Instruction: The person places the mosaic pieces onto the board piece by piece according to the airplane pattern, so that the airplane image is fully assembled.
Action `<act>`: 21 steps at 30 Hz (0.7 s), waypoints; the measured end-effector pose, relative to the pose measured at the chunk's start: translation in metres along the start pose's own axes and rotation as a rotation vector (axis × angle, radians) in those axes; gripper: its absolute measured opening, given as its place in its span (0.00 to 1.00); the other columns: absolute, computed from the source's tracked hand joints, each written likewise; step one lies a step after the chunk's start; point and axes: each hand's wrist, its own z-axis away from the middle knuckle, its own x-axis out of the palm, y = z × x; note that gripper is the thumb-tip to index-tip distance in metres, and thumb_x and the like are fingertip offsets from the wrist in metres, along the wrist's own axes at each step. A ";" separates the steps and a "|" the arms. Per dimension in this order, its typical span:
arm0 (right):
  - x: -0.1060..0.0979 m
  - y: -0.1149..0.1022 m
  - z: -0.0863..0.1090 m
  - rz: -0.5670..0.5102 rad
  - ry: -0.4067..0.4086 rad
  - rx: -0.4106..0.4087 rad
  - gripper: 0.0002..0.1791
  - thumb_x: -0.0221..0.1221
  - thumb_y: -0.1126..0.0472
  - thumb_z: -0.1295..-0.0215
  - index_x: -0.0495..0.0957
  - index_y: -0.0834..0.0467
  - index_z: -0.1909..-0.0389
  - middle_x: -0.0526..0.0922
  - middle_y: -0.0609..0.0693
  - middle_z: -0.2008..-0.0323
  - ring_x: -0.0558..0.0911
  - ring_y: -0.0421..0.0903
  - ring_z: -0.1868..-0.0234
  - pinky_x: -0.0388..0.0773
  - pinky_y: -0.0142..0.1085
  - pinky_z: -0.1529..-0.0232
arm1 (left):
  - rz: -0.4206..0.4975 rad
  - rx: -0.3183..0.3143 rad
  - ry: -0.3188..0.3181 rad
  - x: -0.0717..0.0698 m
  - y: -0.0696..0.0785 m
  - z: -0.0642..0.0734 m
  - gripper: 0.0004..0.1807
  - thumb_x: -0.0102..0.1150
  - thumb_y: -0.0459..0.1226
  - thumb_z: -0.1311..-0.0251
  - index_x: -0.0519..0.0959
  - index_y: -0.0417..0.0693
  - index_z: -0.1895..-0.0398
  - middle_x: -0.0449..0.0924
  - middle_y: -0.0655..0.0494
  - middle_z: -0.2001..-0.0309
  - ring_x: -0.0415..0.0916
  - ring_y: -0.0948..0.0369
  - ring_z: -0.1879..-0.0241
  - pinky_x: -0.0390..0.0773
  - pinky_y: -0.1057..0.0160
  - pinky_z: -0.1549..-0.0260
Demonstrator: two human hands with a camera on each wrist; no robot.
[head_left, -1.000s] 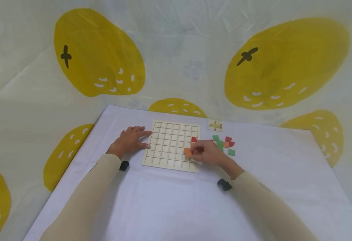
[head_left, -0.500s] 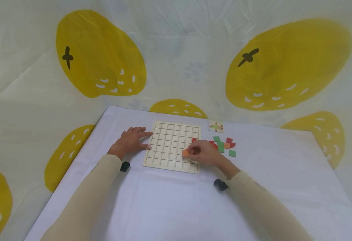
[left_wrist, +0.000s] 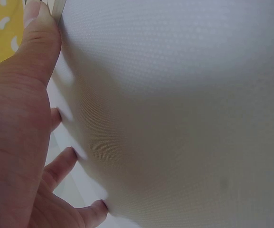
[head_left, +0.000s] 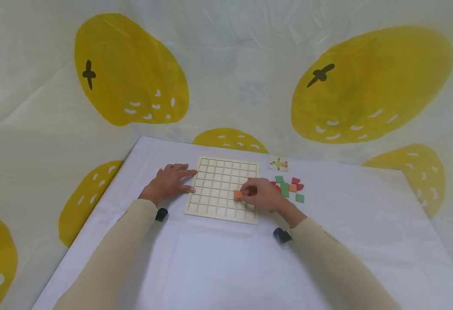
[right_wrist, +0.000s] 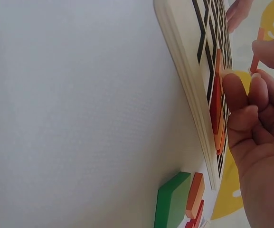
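Observation:
A pale wooden grid board (head_left: pixel 215 189) lies on the white-covered table. At its left edge, my left hand (head_left: pixel 168 181) rests with fingers spread and thumb tip on the rim; the left wrist view shows the thumb (left_wrist: pixel 37 38) at the board's edge and other fingertips on the cloth. My right hand (head_left: pixel 263 196) is over the board's right side, pinching an orange square tile (head_left: pixel 238 195) between thumb and finger. In the right wrist view that orange tile stands tilted, apart from the board. Below the hand, a red piece (right_wrist: pixel 215 104) and orange pieces sit on the grid, partly hidden.
Right of the board lie loose green tiles (head_left: pixel 284 189), an orange tile (head_left: pixel 293 188) and red quarter-round pieces (head_left: pixel 296 181). A small pattern card (head_left: pixel 278 163) lies at the table's far edge. A patterned curtain (head_left: pixel 230 64) hangs behind.
My right hand has shifted slightly left over the board with the orange tile pinched in it. The left hand has stayed at the board's left edge.

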 end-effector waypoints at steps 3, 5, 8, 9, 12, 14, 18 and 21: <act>0.000 0.000 -0.001 0.007 0.007 0.018 0.11 0.73 0.55 0.37 0.87 0.51 0.55 0.85 0.47 0.60 0.80 0.47 0.59 0.81 0.32 0.57 | 0.001 0.005 0.001 0.000 0.000 0.000 0.43 0.64 0.65 0.39 0.64 0.72 0.21 0.58 0.51 0.17 0.53 0.39 0.20 0.53 0.24 0.26; -0.001 0.000 -0.001 0.016 0.012 0.033 0.12 0.73 0.54 0.37 0.87 0.51 0.55 0.85 0.47 0.60 0.80 0.47 0.58 0.81 0.32 0.57 | 0.002 0.012 0.001 0.000 0.000 0.001 0.43 0.64 0.65 0.39 0.65 0.72 0.21 0.58 0.51 0.17 0.54 0.39 0.20 0.53 0.24 0.26; -0.001 0.000 -0.002 0.019 0.021 0.066 0.14 0.74 0.52 0.38 0.86 0.51 0.54 0.84 0.47 0.60 0.79 0.47 0.58 0.80 0.33 0.56 | 0.006 0.020 0.003 -0.001 0.000 0.001 0.43 0.64 0.65 0.39 0.65 0.72 0.21 0.58 0.50 0.17 0.54 0.39 0.20 0.54 0.24 0.26; -0.001 0.001 -0.002 0.019 0.023 0.079 0.14 0.74 0.52 0.38 0.86 0.51 0.54 0.84 0.47 0.61 0.79 0.47 0.57 0.80 0.34 0.56 | 0.007 0.021 0.003 -0.001 0.000 0.001 0.43 0.65 0.65 0.39 0.65 0.72 0.21 0.58 0.50 0.17 0.55 0.39 0.20 0.54 0.24 0.26; -0.002 0.002 -0.004 0.019 0.028 0.103 0.15 0.74 0.50 0.39 0.86 0.50 0.54 0.83 0.48 0.62 0.79 0.48 0.57 0.79 0.35 0.57 | 0.008 0.021 0.004 0.000 -0.001 0.000 0.42 0.65 0.64 0.38 0.65 0.71 0.21 0.58 0.50 0.17 0.55 0.39 0.20 0.53 0.24 0.26; -0.002 0.003 -0.004 0.022 0.031 0.108 0.15 0.74 0.51 0.39 0.86 0.51 0.54 0.82 0.48 0.63 0.78 0.49 0.57 0.79 0.36 0.57 | 0.009 0.018 0.005 0.000 -0.001 0.000 0.42 0.65 0.64 0.38 0.65 0.72 0.21 0.58 0.50 0.17 0.54 0.39 0.20 0.53 0.24 0.26; -0.003 0.007 -0.007 0.034 0.038 0.109 0.14 0.73 0.53 0.38 0.86 0.52 0.53 0.82 0.48 0.64 0.78 0.48 0.59 0.78 0.35 0.59 | 0.013 0.013 0.004 0.000 0.000 0.000 0.42 0.65 0.64 0.38 0.65 0.72 0.21 0.58 0.51 0.17 0.54 0.39 0.20 0.53 0.24 0.26; -0.003 0.008 -0.008 0.031 0.046 0.116 0.14 0.72 0.54 0.38 0.86 0.52 0.52 0.82 0.49 0.65 0.78 0.49 0.59 0.78 0.36 0.59 | 0.013 0.015 0.004 0.000 0.000 0.000 0.43 0.64 0.65 0.38 0.65 0.71 0.21 0.58 0.51 0.17 0.54 0.39 0.20 0.53 0.24 0.26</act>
